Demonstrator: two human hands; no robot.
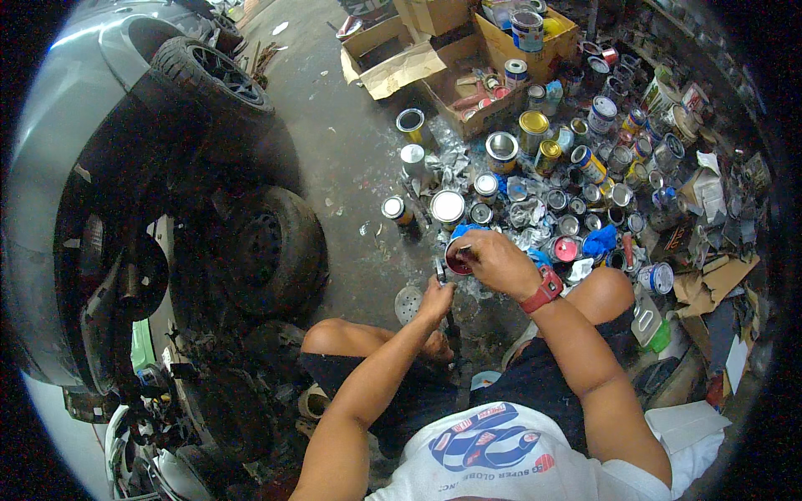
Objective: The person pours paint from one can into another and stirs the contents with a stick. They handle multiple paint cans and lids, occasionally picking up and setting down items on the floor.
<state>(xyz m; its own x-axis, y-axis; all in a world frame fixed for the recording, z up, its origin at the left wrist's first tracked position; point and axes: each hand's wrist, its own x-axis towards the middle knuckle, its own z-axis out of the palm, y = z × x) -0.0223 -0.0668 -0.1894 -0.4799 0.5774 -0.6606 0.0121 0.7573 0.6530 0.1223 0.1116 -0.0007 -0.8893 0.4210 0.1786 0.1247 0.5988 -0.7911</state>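
My left hand (439,296) is closed around a slim metal-and-black thing (441,272) that I cannot identify, held upright between my bare legs. My right hand (493,259), with a red watch on the wrist, is bent over an open can (455,259) with dark red inside, its fingers pinched on a small dark item I cannot make out. A crumpled blue cloth (468,230) lies just behind that can. A white-lidded can (448,205) stands beyond it. A pale perforated disc (408,305) is on the floor left of my left hand.
Many paint cans (533,127), crumpled rags and a pink-topped can (565,248) crowd the right side. Cardboard boxes (384,63) stand at the back. A grey car body (75,100) with loose tyres (271,255) fills the left. Torn cardboard (714,288) lies at the right edge.
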